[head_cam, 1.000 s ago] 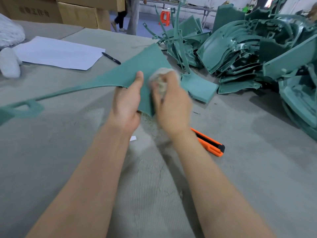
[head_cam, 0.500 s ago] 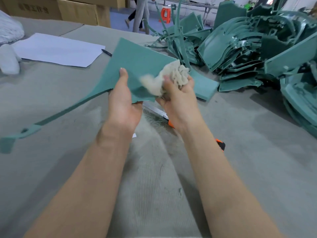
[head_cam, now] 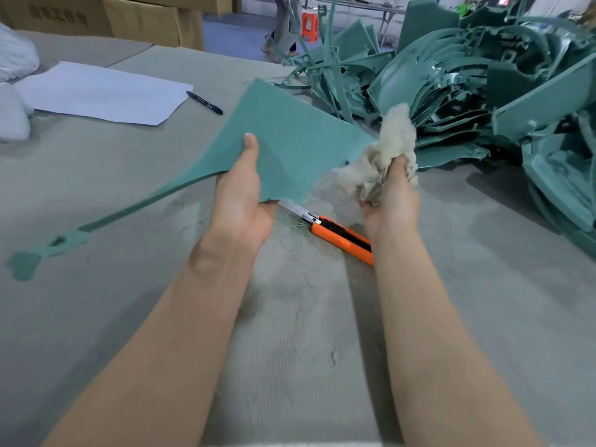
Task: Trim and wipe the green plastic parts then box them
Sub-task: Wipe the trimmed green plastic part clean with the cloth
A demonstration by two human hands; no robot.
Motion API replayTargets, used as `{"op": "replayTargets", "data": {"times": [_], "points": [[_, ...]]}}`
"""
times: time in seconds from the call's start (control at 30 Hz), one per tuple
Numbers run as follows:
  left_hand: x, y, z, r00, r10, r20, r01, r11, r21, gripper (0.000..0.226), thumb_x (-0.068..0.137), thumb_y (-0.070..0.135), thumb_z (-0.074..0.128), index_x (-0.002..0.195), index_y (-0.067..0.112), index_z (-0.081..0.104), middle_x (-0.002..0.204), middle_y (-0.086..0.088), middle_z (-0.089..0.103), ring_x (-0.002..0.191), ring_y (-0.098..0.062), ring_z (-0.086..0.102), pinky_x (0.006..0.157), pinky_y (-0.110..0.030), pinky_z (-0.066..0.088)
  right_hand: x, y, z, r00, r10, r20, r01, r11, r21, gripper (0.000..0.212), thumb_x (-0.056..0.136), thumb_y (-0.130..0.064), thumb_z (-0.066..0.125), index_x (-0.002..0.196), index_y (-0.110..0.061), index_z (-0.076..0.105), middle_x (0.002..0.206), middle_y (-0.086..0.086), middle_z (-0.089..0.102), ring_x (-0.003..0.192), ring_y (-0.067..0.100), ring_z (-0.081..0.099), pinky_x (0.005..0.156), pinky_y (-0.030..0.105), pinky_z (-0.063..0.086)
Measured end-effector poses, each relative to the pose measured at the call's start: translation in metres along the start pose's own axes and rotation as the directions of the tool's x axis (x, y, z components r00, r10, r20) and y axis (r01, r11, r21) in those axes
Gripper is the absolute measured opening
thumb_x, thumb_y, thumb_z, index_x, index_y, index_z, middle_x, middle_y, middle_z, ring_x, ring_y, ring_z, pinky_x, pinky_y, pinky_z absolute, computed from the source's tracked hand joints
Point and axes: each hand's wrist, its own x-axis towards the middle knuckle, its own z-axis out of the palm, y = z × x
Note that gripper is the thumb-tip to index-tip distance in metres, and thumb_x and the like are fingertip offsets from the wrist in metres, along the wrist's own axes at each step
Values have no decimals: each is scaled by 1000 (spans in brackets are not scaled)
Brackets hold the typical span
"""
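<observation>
Holding a green plastic part (head_cam: 290, 140) clear of the worktop (head_cam: 483, 301), the left hand (head_cam: 240, 201) has its grip clamped on the panel's near edge. The thumb lies flat on the upper face and the fingers are hidden beneath. The panel hangs above and just beyond the orange utility knife (head_cam: 343, 236), hiding the tip of its extended blade. A long thin arm of the part runs far out to the left of the knife and ends in a small tab. The right hand (head_cam: 392, 204), just right of the knife and raised off the worktop, has its grip closed round a wad of pale cotton rag (head_cam: 388, 150). The rag sticks up from the fist beside the panel's right corner; whether the two touch cannot be told. Beyond the knife and to its right lies a heap of green parts (head_cam: 467, 91). Far to the knife's left and beyond it lies a white sheet of paper (head_cam: 103, 91), with a black pen (head_cam: 204, 103) just beside its right corner. Cardboard boxes (head_cam: 145, 21) stand farther back still.
</observation>
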Motion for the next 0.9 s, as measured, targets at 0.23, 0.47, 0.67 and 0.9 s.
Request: {"op": "replayTargets", "data": {"times": [0.23,0.47,0.67,0.9], "points": [[4,1,-1,1000,-13,1,13,1000,13,21,98,29,52,114,19,61,104,-1,71,89,-17,69,78,-33,57,-26,14,19,836,-77,543,182,973,-143,18,100,-8,49,85,-16,54,66,-10,60,60,5,56,60,22,45],[-1,-5,3,996,-71,55,68,996,57,26,99,25,51,122,15,59,107,0,72,93,-15,70,78,-34,59,-6,13,10,998,-23,62,42,945,-326,43,100,-52,37,78,-19,53,67,-1,63,66,16,60,53,23,43],[0,1,-1,999,-36,28,35,998,51,23,99,29,51,116,18,61,108,0,72,94,-14,70,88,-37,56,3,-3,-4,985,-81,151,103,984,-148,13,98,-26,51,95,-17,60,88,5,67,74,19,59,62,31,52],[-2,1,-1,996,-14,88,11,999,33,26,101,30,45,110,14,64,106,-1,72,92,-13,70,81,-30,57,-42,3,16,662,-532,528,749,456,-481,24,88,-21,65,103,-25,47,80,-17,56,68,2,54,63,16,40]]}}
